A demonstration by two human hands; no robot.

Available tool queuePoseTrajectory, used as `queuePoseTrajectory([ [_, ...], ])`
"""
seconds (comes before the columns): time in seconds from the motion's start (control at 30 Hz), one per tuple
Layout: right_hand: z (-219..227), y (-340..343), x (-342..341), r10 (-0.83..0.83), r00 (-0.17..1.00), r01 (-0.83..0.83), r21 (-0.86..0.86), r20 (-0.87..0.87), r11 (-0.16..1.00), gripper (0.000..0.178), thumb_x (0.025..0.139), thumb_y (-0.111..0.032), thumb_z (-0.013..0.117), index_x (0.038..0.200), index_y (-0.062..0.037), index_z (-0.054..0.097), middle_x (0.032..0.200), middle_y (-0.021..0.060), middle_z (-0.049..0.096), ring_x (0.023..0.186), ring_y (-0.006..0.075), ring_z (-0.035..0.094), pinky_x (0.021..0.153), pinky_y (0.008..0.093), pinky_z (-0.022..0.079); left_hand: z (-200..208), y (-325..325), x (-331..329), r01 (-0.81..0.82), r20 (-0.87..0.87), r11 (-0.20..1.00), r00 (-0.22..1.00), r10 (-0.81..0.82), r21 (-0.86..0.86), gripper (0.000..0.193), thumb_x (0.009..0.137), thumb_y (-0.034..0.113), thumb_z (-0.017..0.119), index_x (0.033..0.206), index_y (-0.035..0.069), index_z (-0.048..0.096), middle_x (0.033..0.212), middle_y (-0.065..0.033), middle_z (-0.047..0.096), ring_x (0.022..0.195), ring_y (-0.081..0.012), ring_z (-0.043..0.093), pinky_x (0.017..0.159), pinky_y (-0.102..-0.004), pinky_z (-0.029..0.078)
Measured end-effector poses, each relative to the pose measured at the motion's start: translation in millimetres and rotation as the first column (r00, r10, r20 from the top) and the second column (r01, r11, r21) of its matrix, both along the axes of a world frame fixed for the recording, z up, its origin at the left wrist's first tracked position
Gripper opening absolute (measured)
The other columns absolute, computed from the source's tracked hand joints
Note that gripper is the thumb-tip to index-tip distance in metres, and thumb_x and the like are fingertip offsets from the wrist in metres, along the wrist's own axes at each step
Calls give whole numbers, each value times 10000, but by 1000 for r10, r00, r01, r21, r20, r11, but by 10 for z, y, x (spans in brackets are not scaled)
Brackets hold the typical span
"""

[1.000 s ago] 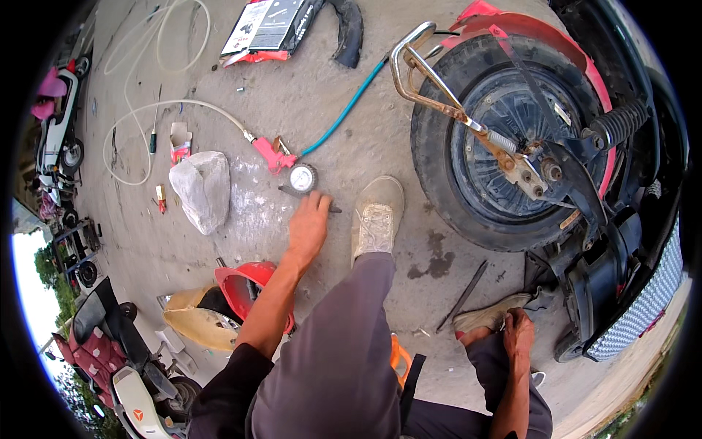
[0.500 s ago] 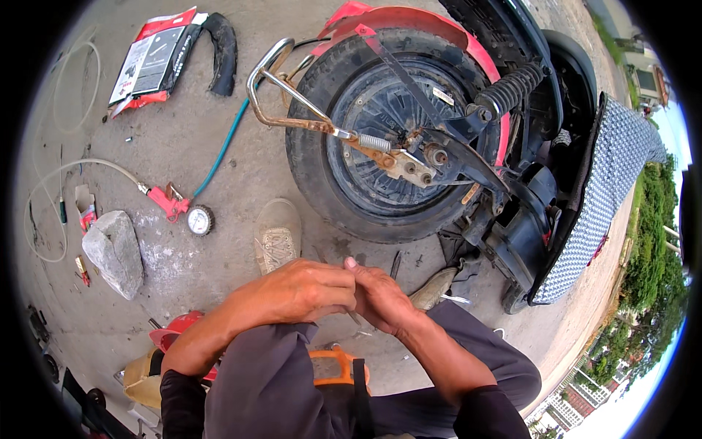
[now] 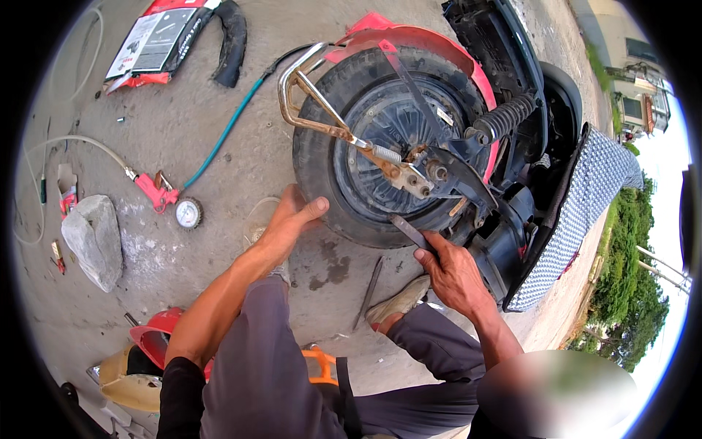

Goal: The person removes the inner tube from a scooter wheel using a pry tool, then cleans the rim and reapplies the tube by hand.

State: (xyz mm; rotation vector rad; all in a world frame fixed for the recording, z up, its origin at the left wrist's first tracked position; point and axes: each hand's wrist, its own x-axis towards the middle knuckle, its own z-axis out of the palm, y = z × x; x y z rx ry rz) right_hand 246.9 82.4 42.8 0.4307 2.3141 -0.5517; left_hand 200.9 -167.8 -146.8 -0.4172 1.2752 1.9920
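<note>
1. Head view, hands: The right hand (image 3: pixel 455 272) had its fingers curled around a flat grey metal bar (image 3: pixel 412 232). The left hand (image 3: pixel 287 219) had its fingers spread and held nothing. It was right by the lower left edge of the thick black rubber tyre (image 3: pixel 349 225); I could not tell if it touched.
2. Head view, work: The tyre sat on its round dark metal wheel (image 3: pixel 371 132), on the black-bodied bike (image 3: pixel 512 211). The bar's tip was at the wheel's lower edge. I think the prying was at an early point: no tyre edge looked lifted out, so that seemed left to do.
3. Head view, writing: A shiny red, white and black bag (image 3: pixel 150 50), toward the far left edge of the rough grey ground (image 3: pixel 175 124), had printing. Marks on the round white-faced dial (image 3: pixel 189 212) were too small to read.
</note>
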Motion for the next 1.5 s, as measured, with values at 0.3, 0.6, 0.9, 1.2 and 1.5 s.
queuePoseTrajectory([
  [0.3,-60,19,-532,845,534,-761,434,-1,482,225,778,-25,616,1000,-55,632,843,103,671,755,301,698,618,409,536,9,205,-150,-189,162,897,978,134,399,774,890,260,749,1447,-99,348,1395,-198,529,1282,-293,530,1088,-444,423],
  [0.6,-89,-273,-810,994,100,-929,362,45,77,50,739,-93,673,779,-65,682,719,59,692,684,246,717,564,366,545,-64,298,-110,-260,129,922,964,232,285,646,885,150,719,1400,-102,421,1329,-187,585,1219,-260,572,1063,-399,444],
  [0.9,-153,-421,-925,994,59,-964,263,87,34,46,705,-106,695,715,-101,740,715,69,719,709,231,730,527,350,537,29,246,-149,-241,163,893,968,192,380,628,873,129,737,1395,-64,446,1323,-164,592,1218,-259,573,1052,-407,449],
  [1.2,-342,-677,368,864,440,-622,777,244,97,457,816,-102,636,1245,54,649,745,20,487,606,109,480,426,247,304,-35,321,-95,-282,149,905,958,246,318,650,857,90,753,1412,-25,435,1330,-138,589,1234,-264,557,1077,-424,424],
  [1.5,-526,-495,369,642,767,-578,437,2,689,731,801,-35,607,1452,169,344,920,216,587,673,286,692,518,356,546,-60,306,-77,-297,184,899,951,249,321,632,866,96,748,1404,-30,441,1340,-151,583,1237,-267,559,1072,-425,433],
])
